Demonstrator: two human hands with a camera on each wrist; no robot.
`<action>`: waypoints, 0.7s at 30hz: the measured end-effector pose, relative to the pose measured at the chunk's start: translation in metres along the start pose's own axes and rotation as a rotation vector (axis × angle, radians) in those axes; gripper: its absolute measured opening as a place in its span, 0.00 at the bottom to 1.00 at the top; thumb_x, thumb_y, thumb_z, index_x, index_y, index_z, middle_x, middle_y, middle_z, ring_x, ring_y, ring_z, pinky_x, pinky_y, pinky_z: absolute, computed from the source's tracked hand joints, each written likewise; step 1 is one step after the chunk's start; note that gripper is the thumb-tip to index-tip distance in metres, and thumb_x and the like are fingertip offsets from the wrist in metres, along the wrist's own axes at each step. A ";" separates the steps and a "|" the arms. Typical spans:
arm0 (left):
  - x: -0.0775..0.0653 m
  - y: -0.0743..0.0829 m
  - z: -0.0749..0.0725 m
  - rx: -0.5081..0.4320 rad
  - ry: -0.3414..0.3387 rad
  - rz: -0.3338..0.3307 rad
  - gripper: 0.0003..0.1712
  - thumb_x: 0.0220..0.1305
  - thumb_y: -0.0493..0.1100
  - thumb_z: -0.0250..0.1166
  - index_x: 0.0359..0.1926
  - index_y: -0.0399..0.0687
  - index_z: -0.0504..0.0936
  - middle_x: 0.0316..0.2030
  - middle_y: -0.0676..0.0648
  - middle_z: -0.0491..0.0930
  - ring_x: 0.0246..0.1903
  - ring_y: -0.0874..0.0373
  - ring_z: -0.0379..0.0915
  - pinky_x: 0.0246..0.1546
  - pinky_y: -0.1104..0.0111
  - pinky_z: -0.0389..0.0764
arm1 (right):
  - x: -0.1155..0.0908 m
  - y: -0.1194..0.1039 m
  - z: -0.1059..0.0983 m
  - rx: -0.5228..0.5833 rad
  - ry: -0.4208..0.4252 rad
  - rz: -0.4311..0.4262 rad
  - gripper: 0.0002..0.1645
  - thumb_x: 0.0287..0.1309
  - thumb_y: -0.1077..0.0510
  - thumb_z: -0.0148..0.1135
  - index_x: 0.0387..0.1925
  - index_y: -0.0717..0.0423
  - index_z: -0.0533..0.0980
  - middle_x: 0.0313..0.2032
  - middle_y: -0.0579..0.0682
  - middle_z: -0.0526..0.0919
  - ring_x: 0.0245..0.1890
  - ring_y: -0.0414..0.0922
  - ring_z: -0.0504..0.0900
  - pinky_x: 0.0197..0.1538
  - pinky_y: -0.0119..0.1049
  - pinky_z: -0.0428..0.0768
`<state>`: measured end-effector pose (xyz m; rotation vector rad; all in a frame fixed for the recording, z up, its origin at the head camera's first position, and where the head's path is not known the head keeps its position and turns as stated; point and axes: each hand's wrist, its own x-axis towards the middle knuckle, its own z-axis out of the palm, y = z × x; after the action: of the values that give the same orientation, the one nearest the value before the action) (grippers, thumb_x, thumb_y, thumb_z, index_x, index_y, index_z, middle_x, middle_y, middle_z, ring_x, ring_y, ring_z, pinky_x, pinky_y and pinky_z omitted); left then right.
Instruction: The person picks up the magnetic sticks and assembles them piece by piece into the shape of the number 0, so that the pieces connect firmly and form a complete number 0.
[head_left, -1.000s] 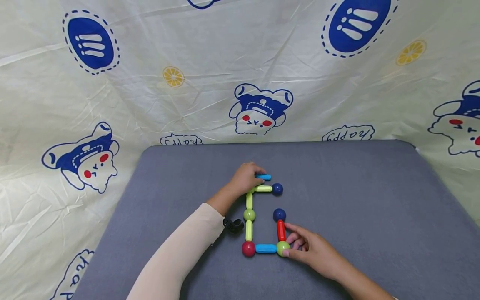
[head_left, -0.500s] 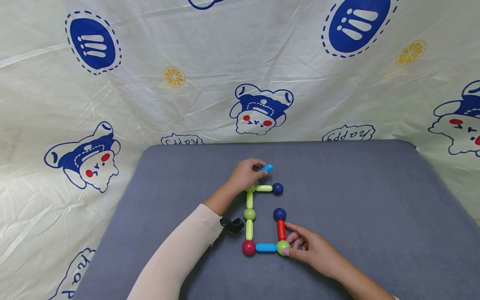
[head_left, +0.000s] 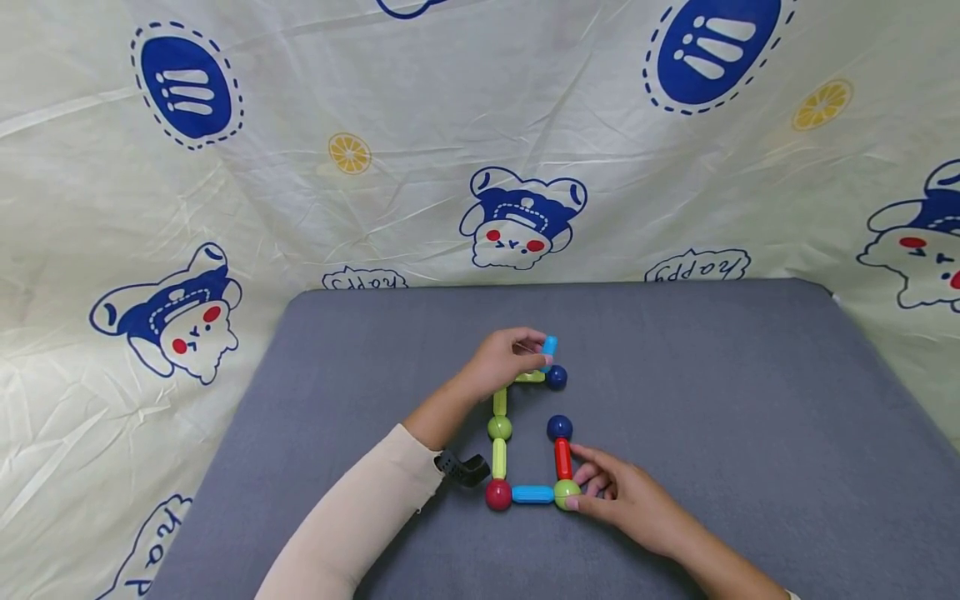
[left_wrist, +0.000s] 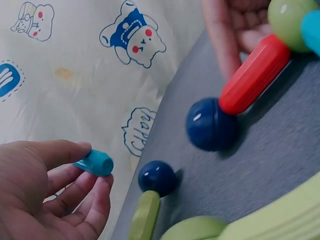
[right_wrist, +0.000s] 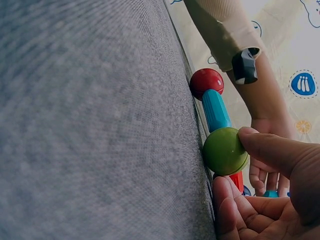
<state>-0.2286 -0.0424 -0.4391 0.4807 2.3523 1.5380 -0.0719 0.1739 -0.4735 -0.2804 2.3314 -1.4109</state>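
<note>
My left hand pinches a light blue magnetic rod between thumb and fingers. The rod points away from me, its near end close to the far dark blue ball. A yellow-green rod joins that ball, partly covered by the hand. My right hand holds the green ball at the near right corner, thumb on the ball and index finger along the red rod. Another dark blue ball tops the red rod, with a gap between it and the far one.
Along the left side run yellow-green rods with a green ball between them. A red ball and a blue rod form the near side. The grey tabletop meets a printed curtain behind.
My left hand has lifted the light blue rod, turned it from sideways to pointing away, and brought it right, to the far dark blue ball. The right hand has stayed put.
</note>
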 end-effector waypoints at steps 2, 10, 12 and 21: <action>-0.003 -0.002 0.004 -0.028 -0.019 -0.016 0.20 0.66 0.44 0.70 0.57 0.43 0.82 0.45 0.45 0.83 0.39 0.60 0.79 0.44 0.64 0.85 | 0.000 0.000 0.000 -0.002 0.001 -0.001 0.45 0.58 0.49 0.74 0.71 0.63 0.66 0.44 0.51 0.81 0.36 0.35 0.77 0.37 0.28 0.76; -0.013 -0.008 0.018 -0.089 -0.064 -0.072 0.19 0.66 0.44 0.70 0.55 0.41 0.82 0.42 0.45 0.85 0.36 0.56 0.84 0.46 0.57 0.86 | 0.000 0.000 0.000 -0.007 0.005 -0.003 0.46 0.58 0.48 0.74 0.70 0.64 0.66 0.43 0.51 0.81 0.36 0.35 0.77 0.36 0.28 0.76; -0.015 -0.009 0.021 -0.093 -0.068 -0.076 0.19 0.66 0.43 0.69 0.54 0.39 0.81 0.41 0.44 0.85 0.36 0.55 0.85 0.45 0.58 0.86 | 0.000 0.000 0.000 -0.008 0.004 -0.005 0.46 0.58 0.48 0.74 0.70 0.64 0.66 0.43 0.51 0.81 0.36 0.34 0.77 0.36 0.27 0.76; -0.023 -0.007 0.033 -0.138 -0.092 -0.133 0.19 0.66 0.41 0.69 0.54 0.36 0.80 0.41 0.42 0.87 0.37 0.52 0.87 0.46 0.60 0.87 | 0.000 0.001 -0.001 -0.023 0.001 -0.015 0.45 0.58 0.47 0.73 0.71 0.62 0.66 0.44 0.50 0.81 0.36 0.34 0.77 0.36 0.28 0.76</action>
<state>-0.1947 -0.0275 -0.4576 0.3475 2.1454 1.5688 -0.0726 0.1747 -0.4740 -0.3045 2.3523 -1.3929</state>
